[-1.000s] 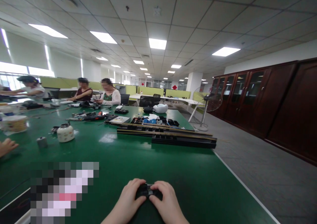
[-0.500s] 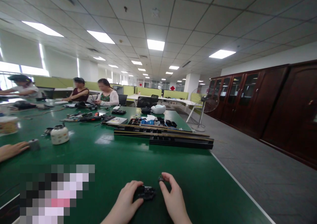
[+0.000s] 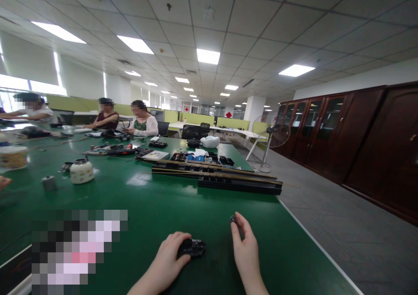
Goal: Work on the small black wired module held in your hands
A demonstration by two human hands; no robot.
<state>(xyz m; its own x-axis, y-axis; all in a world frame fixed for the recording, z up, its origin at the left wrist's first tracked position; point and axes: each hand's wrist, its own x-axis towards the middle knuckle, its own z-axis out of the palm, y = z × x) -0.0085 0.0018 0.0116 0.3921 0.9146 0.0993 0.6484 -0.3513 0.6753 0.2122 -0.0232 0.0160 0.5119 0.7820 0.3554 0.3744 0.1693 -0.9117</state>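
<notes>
My left hand [image 3: 170, 253] is curled round a small black device [image 3: 192, 247] that rests on the green table [image 3: 156, 208] near its front edge. My right hand [image 3: 245, 247] is lifted a little to the right of it, thumb and forefinger pinched on a tiny dark part [image 3: 233, 219]. The two hands are apart, with bare green mat between them.
Long black rails [image 3: 222, 179] lie across the table's middle. A white pot [image 3: 81, 172], a small grey cylinder [image 3: 48, 182] and tools sit to the left. Three people sit at the far left end. A fan [image 3: 273, 134] and dark wooden cabinets [image 3: 342, 129] stand on the right.
My right hand has left the black device and moved right and up, carrying a tiny dark part in its pinch. My left hand stays on the device.
</notes>
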